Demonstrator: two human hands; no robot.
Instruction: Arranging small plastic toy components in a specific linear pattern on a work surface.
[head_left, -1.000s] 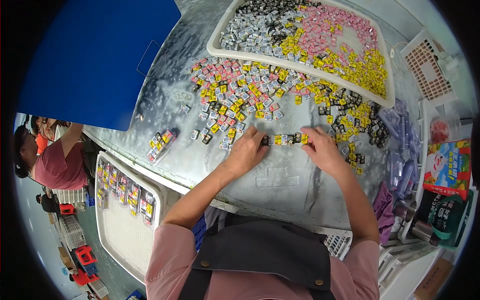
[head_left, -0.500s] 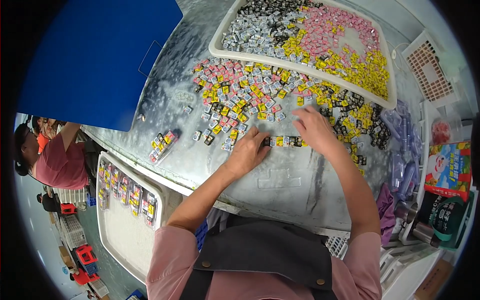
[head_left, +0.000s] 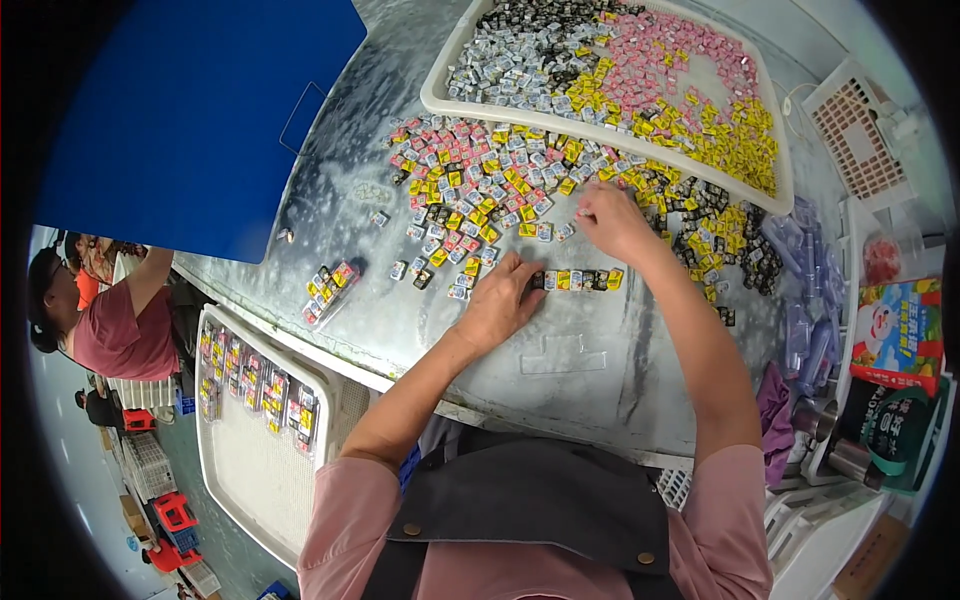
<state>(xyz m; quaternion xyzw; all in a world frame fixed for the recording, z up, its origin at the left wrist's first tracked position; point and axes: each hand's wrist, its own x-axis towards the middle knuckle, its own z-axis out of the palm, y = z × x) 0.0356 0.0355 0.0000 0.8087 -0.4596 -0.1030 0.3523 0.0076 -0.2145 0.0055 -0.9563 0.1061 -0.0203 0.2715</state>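
Observation:
A short row of small printed blocks [head_left: 584, 280], black, white and yellow, lies on the grey table. My left hand [head_left: 495, 305] rests at its left end, thumb and finger closed about the end block. Over the lower edge of the loose pile [head_left: 480, 185] is my right hand [head_left: 617, 224], its fingertips pinched together; what sits between them is too small to make out. Below the row, a clear plastic tray [head_left: 563, 362] lies flat. Farther left is a clear pack filled with blocks [head_left: 330, 290].
A white tray [head_left: 600, 133] of sorted black, white, pink and yellow blocks stands at the back. A blue panel [head_left: 190, 120] covers the far left. Filled packs lie in a lower white tray [head_left: 250, 490]. Purple plastic pieces [head_left: 800, 300] line the right; a co-worker [head_left: 120, 320] is at left.
My right hand has moved from the row's right end up and left to the pile, and its fingers have closed. The left hand stays at the row.

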